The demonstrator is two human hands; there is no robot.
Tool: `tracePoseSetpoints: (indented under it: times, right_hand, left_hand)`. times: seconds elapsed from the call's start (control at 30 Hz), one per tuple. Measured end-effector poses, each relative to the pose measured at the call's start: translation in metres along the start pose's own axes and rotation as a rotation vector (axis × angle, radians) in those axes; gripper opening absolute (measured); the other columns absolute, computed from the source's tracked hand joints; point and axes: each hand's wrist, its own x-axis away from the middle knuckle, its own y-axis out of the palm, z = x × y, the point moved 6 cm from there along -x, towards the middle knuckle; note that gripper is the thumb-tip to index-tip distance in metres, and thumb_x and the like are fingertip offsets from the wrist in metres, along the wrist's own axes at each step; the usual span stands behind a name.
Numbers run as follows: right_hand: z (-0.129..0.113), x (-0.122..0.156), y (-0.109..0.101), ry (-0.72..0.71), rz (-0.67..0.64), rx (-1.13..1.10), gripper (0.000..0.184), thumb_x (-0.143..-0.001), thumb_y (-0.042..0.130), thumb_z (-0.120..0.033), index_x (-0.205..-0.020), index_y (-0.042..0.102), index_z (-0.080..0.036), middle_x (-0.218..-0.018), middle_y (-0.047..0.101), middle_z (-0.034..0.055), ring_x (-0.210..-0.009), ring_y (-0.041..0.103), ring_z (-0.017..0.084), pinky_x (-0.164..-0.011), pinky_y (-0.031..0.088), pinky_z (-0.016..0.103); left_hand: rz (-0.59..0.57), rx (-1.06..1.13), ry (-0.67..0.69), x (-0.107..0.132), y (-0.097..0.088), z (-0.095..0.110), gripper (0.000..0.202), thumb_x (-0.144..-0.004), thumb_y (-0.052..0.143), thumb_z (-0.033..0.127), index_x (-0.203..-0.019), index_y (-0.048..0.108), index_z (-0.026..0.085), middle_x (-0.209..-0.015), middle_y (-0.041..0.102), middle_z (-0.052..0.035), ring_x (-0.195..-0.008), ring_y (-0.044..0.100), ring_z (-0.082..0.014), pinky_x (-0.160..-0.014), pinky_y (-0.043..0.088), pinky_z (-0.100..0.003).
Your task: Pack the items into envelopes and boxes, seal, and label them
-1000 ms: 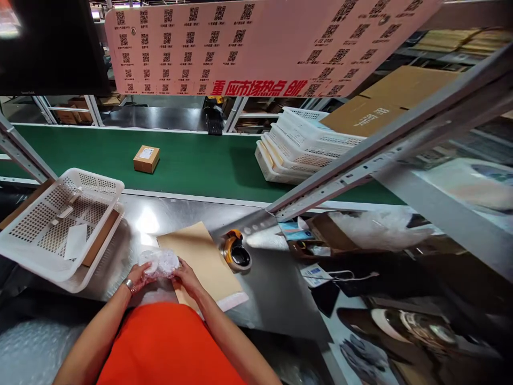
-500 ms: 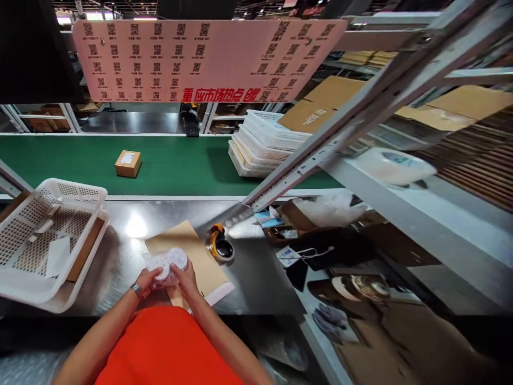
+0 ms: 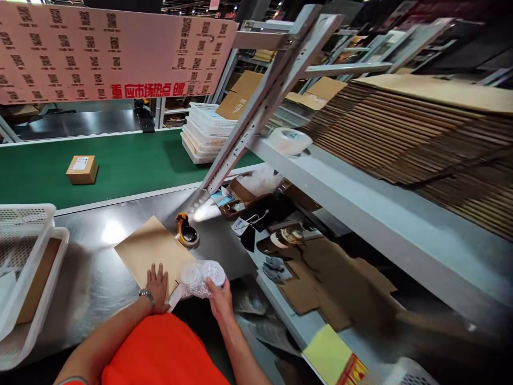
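Head view: the left hand (image 3: 159, 289) is lying palm down on the kraft paper envelope (image 3: 150, 247), fingers spreading and pointing away from the body; it is gripping nothing. The right hand (image 3: 221, 300) is holding the bubble-wrapped bundle (image 3: 196, 278) by its right end, thumb pressing on top; the fingers beneath are hiding from view, though the hold is looking closed.

Key relation: the bundle is sitting to the right of the left fingers, its long axis running roughly left to right, 2 round white shapes showing side by side within. The right hand is being the nearer of the 2. In view, the bundle is overlapping the envelope's right edge; contact cannot be told. Beyond it, the tape dispenser (image 3: 183, 221) is resting on the metal worktop (image 3: 94, 262).
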Motion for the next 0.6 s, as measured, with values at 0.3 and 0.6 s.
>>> tracePoseSetpoints:
  times: [0.3, 0.6]
  right_hand:
    - [-0.009, 0.026, -0.011, 0.283, -0.22, -0.128, 0.06, -0.055, 0.102, -0.036, -0.109, 0.078, -0.024, -0.116, 0.084, 0.0124, -0.105, 0.08, 0.034, -0.094, 0.064, 0.048]
    - [-0.037, 0.048, 0.066, 0.355, -0.48, -0.15, 0.067, -0.059, 0.1, -0.028, -0.122, 0.077, -0.024, -0.12, 0.084, 0.0097, -0.108, 0.08, 0.03, -0.096, 0.064, 0.044]
  left_hand:
    - [0.177, 0.189, -0.148, -0.008, -0.048, -0.011, 0.058, -0.092, 0.059, 0.017, -0.149, 0.065, 0.005, -0.157, 0.064, -0.0254, -0.149, 0.058, -0.0385, -0.126, 0.045, -0.052]
    - [0.439, 0.289, -0.161, 0.012, -0.131, -0.047, 0.054, -0.109, 0.029, 0.024, -0.132, 0.075, 0.008, -0.112, 0.084, -0.0171, -0.098, 0.079, -0.0267, -0.098, 0.06, -0.037]
